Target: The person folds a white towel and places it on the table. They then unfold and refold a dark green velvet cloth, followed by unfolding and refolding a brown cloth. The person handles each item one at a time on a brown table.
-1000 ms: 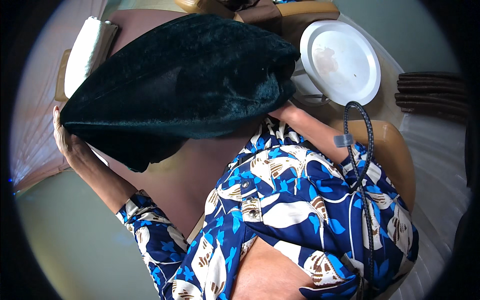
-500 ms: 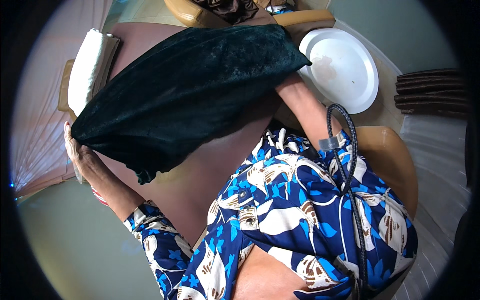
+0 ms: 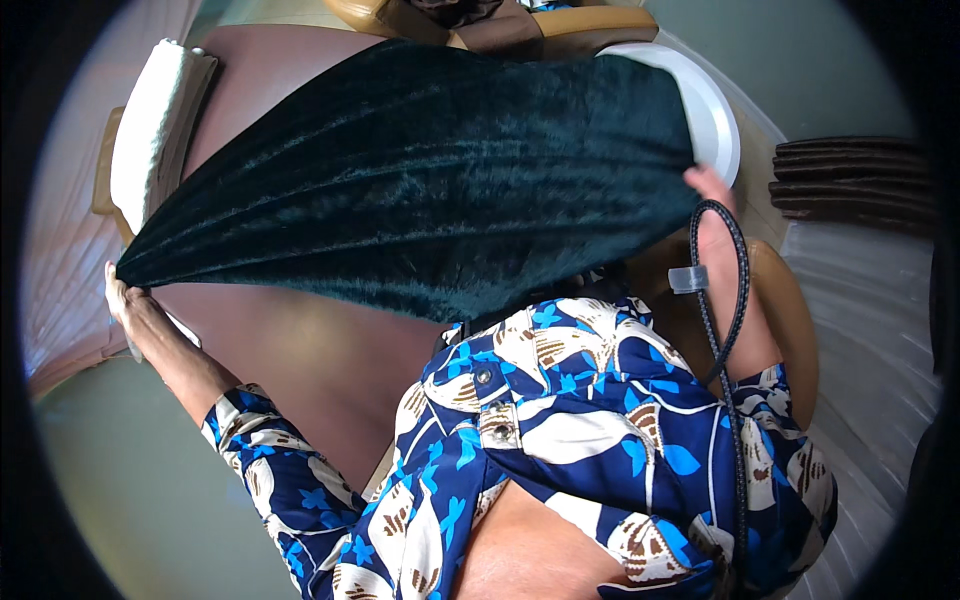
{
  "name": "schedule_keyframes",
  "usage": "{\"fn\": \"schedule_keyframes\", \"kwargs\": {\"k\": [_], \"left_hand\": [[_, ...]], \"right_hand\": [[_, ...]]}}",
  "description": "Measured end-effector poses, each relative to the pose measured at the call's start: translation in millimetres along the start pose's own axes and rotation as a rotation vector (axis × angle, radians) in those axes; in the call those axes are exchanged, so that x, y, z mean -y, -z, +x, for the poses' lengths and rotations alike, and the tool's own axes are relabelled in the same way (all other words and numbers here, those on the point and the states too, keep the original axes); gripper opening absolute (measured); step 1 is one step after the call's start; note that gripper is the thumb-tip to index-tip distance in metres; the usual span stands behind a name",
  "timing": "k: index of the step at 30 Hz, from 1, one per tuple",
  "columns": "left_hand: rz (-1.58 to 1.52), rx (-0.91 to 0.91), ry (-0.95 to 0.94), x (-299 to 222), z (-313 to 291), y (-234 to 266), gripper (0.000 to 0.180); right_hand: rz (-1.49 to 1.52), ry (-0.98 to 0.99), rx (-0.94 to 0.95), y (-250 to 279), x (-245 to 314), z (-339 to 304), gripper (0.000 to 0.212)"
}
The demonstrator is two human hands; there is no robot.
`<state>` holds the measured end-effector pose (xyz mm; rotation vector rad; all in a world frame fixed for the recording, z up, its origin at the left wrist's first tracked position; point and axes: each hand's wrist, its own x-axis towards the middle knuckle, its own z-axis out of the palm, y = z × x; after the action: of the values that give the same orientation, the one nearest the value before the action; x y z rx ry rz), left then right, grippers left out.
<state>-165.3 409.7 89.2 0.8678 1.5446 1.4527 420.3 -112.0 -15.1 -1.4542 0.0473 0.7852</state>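
Note:
A dark green velvet cloth point(image 3: 430, 180) is stretched wide in front of me, above a mauve table top. My left hand point(image 3: 122, 295) pinches its gathered left corner, and folds fan out from there. At the opposite edge my right hand point(image 3: 712, 190) grips the cloth's right side; the hand is slightly blurred and a black braided cord loop partly crosses it. The fabric hangs over part of a white oval tray point(image 3: 718, 115), hiding most of it.
On the table point(image 3: 290, 345), at its far left, lies a rolled white textured cloth point(image 3: 150, 130). Tan chairs point(image 3: 600, 28) stand beyond the table, and another tan chair point(image 3: 785, 330) is at my right. Folded dark brown fabric point(image 3: 850, 185) sits at the far right.
My right hand has come out from beneath the cloth and moved right and nearer. The cloth is now spread wider and covers more of the white tray. My left hand has shifted slightly left.

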Motion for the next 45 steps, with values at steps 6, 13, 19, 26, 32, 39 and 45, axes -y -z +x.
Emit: {"fn": "schedule_keyframes", "kwargs": {"k": [6, 13, 19, 26, 32, 39, 45], "left_hand": [[0.059, 0.312, -0.377, -17, -63, -44, 0.020], [0.257, 0.306, -0.685, -76, -171, -83, 0.018], [0.157, 0.140, -0.960, -104, -285, -85, 0.017], [-0.052, 0.578, -1.269, -124, -359, -60, 0.009], [0.511, 0.713, -1.169, -105, -355, -37, 0.042], [1.380, 1.121, -0.507, -3, -373, -99, 0.052], [1.254, 1.125, -0.756, 62, -358, -97, 0.043]], "right_hand": [[-0.983, 0.409, 0.235, 20, -71, 11, 0.013], [-0.912, 1.012, 0.129, -43, 15, 17, 0.017], [-0.818, 1.300, 0.569, -155, 47, 51, 0.023], [-0.930, 1.269, 1.169, -285, 59, 24, 0.063], [-1.273, 1.351, 1.038, -228, 44, 101, 0.027], [-0.707, 0.971, 0.544, -82, 75, 91, 0.013], [-0.070, 0.927, 0.291, -23, 103, 37, 0.013]]}}
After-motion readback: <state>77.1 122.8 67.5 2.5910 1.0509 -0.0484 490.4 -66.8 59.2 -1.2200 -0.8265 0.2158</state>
